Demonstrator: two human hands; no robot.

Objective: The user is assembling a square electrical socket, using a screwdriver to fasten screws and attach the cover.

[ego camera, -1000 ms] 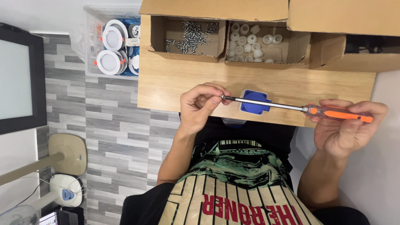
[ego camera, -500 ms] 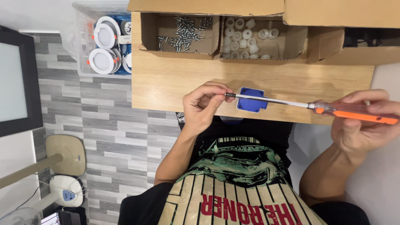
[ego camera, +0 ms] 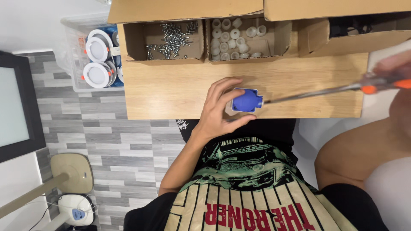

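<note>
Wooden tabletop is carrying cardboard boxes of screws and white caps. Left hand is cupping a blue socket part, fingers loosely around it. Right hand, blurred, is clamping an orange-handled screwdriver, its tip touching the part's right side.

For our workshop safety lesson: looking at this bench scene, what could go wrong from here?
1. The screwdriver tip points at the blue socket beside the left hand; a slip could jab the fingers.
2. The socket sits near the table edge and could fall.
</note>
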